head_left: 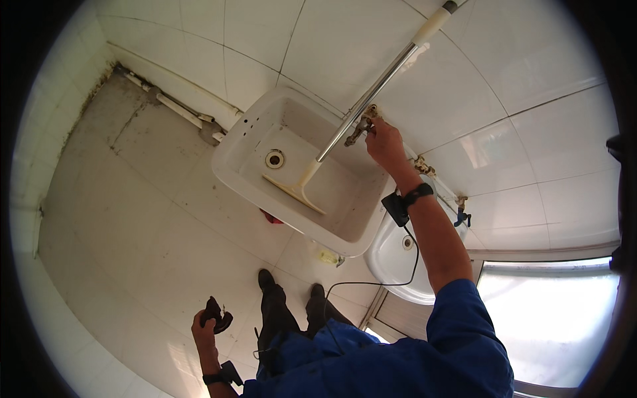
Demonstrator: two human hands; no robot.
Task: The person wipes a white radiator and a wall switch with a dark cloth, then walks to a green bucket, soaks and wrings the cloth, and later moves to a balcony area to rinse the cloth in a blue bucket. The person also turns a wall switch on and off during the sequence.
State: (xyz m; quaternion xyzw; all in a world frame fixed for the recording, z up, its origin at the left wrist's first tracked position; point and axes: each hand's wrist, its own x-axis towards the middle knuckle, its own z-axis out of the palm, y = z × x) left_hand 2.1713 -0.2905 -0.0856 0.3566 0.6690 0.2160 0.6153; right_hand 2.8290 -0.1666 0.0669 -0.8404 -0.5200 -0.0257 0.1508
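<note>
My right hand (385, 145) has its fingers on the handle of a worn metal wall tap (362, 130) over a deep ceramic sink (234, 171). A squeegee with a pale plastic head (293, 193) stands in the sink, its metal pole (371, 97) leaning across the tap against the tiled wall. The sink's drain (274, 159) shows, and I cannot make out any running water. Low at the left, away from the sink, my left hand (204, 326) is closed on a dark, crumpled item (217, 316), whose kind I cannot tell.
A white washbasin (393, 258) adjoins the sink at the right, with a blue-handled tap (462, 218) on the wall. Pipes (174, 107) run along the wall's foot. A yellowish item (328, 256) and something red (270, 216) show beside the sink. A cable hangs from my right wrist.
</note>
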